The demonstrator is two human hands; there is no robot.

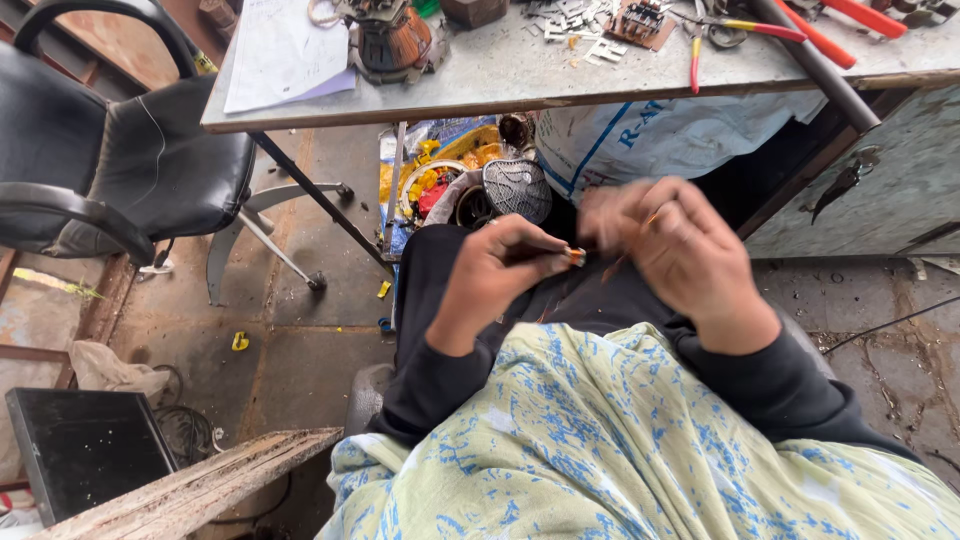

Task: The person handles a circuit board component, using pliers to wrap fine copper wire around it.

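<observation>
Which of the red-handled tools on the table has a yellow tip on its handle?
The pliers lying nearest the table's front edge: their thin red handles end in yellow tips. The thicker red handles at the far right corner are plain red all over.

Pale green cloth (pixel 640 450) with blue speckles, black chair (pixel 130 160), grey tabletop (pixel 520 75), red-handled pliers (pixel 770 28), black sleeves (pixel 430 380).

Both arms wear long dark sleeves — black or near it — that end in snug cuffs at the wrists, leaving the left hand (pixel 495 275) and right hand (pixel 680 250) bare. Over the lap and chest lies a loose pale yellow-green cloth, mottled with irregular blue splashes and falling in soft folds. The right hand shows blurred — no rings can be made out.
</observation>
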